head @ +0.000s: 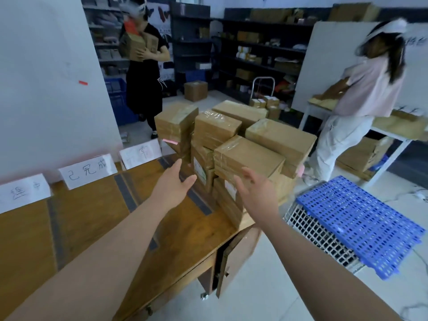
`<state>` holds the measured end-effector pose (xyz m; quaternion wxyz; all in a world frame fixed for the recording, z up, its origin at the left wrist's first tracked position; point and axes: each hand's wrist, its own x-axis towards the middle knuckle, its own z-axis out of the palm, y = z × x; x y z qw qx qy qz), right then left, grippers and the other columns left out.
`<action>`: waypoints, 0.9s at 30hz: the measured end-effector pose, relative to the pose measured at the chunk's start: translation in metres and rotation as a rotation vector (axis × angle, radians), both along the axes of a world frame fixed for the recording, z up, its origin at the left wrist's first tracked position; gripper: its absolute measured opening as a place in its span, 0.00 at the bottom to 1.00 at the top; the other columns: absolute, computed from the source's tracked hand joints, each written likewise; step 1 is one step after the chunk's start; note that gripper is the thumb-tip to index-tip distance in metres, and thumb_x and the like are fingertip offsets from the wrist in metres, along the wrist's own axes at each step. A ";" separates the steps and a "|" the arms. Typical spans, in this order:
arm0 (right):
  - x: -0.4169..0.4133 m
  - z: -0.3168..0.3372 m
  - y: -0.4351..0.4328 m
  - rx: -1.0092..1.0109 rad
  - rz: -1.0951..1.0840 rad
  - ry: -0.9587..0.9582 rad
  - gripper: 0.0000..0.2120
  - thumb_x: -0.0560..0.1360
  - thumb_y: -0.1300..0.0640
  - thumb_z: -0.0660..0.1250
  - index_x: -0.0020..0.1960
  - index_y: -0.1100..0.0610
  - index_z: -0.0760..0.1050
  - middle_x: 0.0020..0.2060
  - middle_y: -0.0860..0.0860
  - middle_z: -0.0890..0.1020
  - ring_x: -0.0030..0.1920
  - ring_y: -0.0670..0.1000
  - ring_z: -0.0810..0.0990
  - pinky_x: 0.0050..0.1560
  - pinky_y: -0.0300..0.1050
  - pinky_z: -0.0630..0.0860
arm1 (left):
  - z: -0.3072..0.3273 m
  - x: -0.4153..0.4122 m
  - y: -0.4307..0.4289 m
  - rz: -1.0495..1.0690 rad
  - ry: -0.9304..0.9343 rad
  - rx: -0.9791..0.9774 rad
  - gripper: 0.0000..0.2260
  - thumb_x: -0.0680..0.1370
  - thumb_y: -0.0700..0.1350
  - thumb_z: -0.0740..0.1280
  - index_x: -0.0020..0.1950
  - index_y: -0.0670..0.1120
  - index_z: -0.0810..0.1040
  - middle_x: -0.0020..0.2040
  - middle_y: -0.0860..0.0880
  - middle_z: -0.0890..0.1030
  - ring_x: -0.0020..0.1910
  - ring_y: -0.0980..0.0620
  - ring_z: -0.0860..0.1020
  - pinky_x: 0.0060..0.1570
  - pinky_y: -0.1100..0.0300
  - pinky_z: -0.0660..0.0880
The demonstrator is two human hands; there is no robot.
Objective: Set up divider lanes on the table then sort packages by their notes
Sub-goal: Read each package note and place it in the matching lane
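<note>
A pile of taped cardboard packages [234, 144] is stacked at the right end of the wooden table [92, 218]. My left hand [176, 184] and my right hand [252, 191] reach toward the pile with fingers spread, holding nothing; the right hand is just in front of a front package [247, 158]. Dark tape strips [126, 193] run across the tabletop as lane dividers. Three white paper signs [89, 170] with handwriting stand along the table's far edge. A pink note [170, 141] sticks to a package at the pile's left side.
A blue perforated panel [361, 218] lies on a white crate beside the table on the right. One person [144, 66] at the back carries boxes; another [361, 100] bends over a table at right. Shelves line the back wall. A cabinet door [236, 258] under the table hangs open.
</note>
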<state>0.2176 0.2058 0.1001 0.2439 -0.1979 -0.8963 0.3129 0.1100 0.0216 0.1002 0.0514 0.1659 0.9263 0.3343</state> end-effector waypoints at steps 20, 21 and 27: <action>-0.016 -0.005 0.128 -0.530 -0.012 -0.129 0.22 0.74 0.41 0.67 0.61 0.54 0.74 0.53 0.48 0.80 0.52 0.50 0.79 0.55 0.46 0.76 | 0.022 -0.026 0.142 0.128 -0.283 0.286 0.34 0.80 0.59 0.61 0.80 0.50 0.51 0.78 0.46 0.58 0.75 0.43 0.61 0.71 0.47 0.63; -0.016 -0.005 0.126 -0.524 -0.010 -0.122 0.22 0.74 0.41 0.67 0.62 0.54 0.73 0.53 0.48 0.80 0.52 0.50 0.79 0.54 0.45 0.75 | 0.020 -0.021 0.141 0.143 -0.272 0.313 0.33 0.80 0.60 0.61 0.80 0.50 0.53 0.77 0.47 0.60 0.74 0.43 0.63 0.70 0.47 0.64; -0.002 -0.009 0.122 -0.513 0.031 -0.031 0.17 0.76 0.43 0.64 0.58 0.53 0.77 0.47 0.44 0.82 0.49 0.47 0.79 0.45 0.41 0.74 | 0.018 0.024 0.119 0.287 -0.147 0.390 0.27 0.79 0.59 0.61 0.75 0.49 0.65 0.69 0.49 0.71 0.63 0.49 0.72 0.57 0.56 0.70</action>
